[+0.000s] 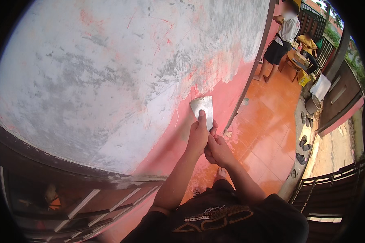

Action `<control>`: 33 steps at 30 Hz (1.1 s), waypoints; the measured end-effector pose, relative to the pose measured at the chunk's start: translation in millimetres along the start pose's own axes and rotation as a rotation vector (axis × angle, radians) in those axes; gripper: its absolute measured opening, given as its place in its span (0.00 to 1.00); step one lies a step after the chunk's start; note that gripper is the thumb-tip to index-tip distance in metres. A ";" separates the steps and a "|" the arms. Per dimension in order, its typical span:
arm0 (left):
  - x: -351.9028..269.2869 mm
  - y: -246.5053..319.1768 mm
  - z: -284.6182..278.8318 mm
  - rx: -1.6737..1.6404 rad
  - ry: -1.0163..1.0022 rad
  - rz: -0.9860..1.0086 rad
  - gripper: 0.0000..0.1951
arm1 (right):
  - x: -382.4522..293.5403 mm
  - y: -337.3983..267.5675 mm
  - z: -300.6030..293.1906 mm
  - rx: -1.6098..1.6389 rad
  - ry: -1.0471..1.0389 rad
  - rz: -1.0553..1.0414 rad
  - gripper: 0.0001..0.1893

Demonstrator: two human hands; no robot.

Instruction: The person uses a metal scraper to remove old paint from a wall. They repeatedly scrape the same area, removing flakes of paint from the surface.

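A metal putty knife (204, 104) with a wide, flared blade is held in front of the wall. My left hand (199, 133) grips it, thumb flat on the blade. My right hand (218, 148) is closed at the tool's lower end, close against my left hand; the handle is hidden by the hands. Beyond the blade stands the wall (109, 76), its upper part whitish grey with scraped patches and red marks. Its lower strip is pink paint (161, 148), with a ragged border between the two. Whether the blade touches the wall I cannot tell.
Orange floor tiles (261, 121) carry pale dust near my feet. At the upper right one person stands (281, 36) and another sits by a round table (292, 57). Sandals (303, 141) and a bucket (313, 104) line the floor's edge. A dark barred window (91, 209) lies lower left.
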State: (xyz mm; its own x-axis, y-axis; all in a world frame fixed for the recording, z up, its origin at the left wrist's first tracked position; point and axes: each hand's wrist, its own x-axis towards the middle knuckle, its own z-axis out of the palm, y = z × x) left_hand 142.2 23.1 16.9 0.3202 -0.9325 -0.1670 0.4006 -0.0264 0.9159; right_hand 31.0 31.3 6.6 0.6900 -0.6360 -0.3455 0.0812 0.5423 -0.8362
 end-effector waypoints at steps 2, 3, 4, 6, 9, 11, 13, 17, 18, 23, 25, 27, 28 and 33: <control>0.4 4.6 4.7 0.003 -0.012 0.044 0.34 | 3.4 -19.5 -10.3 -0.063 -0.031 -0.018 0.15; 3.3 19.1 15.8 0.001 -0.030 0.076 0.34 | 6.9 -32.1 -14.6 -0.069 -0.054 -0.078 0.15; 1.2 29.8 25.5 -0.001 -0.041 0.092 0.34 | 5.8 -40.7 -13.7 -0.092 -0.037 -0.131 0.15; -0.3 45.9 34.7 -0.021 -0.089 0.157 0.35 | -0.4 -52.8 -6.9 -0.128 -0.002 -0.229 0.14; -3.6 19.6 20.3 -0.022 -0.040 0.091 0.35 | -0.6 -33.7 -10.2 -0.134 -0.042 -0.181 0.14; -5.7 -2.2 9.8 -0.014 -0.007 0.023 0.35 | 5.4 -3.8 -18.7 -0.069 -0.020 -0.038 0.15; -10.3 10.4 8.1 0.019 -0.007 0.024 0.35 | 5.6 -6.4 -11.1 -0.086 -0.037 -0.106 0.15; -4.9 55.0 26.3 0.050 0.003 0.185 0.35 | 13.9 -43.4 -6.6 -0.109 -0.122 -0.177 0.15; -5.0 48.8 25.1 0.036 0.005 0.164 0.35 | 12.2 -37.5 -7.2 -0.085 -0.114 -0.172 0.15; -4.5 2.5 6.8 0.067 0.068 0.062 0.35 | 10.4 -12.7 -13.6 -0.056 -0.073 -0.055 0.15; -3.6 47.1 25.2 0.072 0.052 0.154 0.35 | 14.7 -41.1 -3.3 -0.053 -0.092 -0.134 0.14; -5.2 63.0 31.4 0.083 0.052 0.168 0.35 | 14.7 -63.6 2.9 -0.098 -0.125 -0.228 0.14; -5.0 55.2 28.0 0.073 0.045 0.150 0.35 | 13.2 -58.9 -1.1 -0.111 -0.138 -0.199 0.14; -5.8 -1.3 4.8 0.131 0.076 0.030 0.36 | 16.7 -4.2 -15.5 -0.087 -0.063 -0.110 0.15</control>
State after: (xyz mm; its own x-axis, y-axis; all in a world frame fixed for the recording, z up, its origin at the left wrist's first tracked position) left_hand 135.7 26.9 18.4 0.3967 -0.9037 -0.1610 0.2757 -0.0500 0.9599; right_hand 31.0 9.9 -2.3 0.7243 -0.6518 -0.2247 0.0979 0.4199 -0.9023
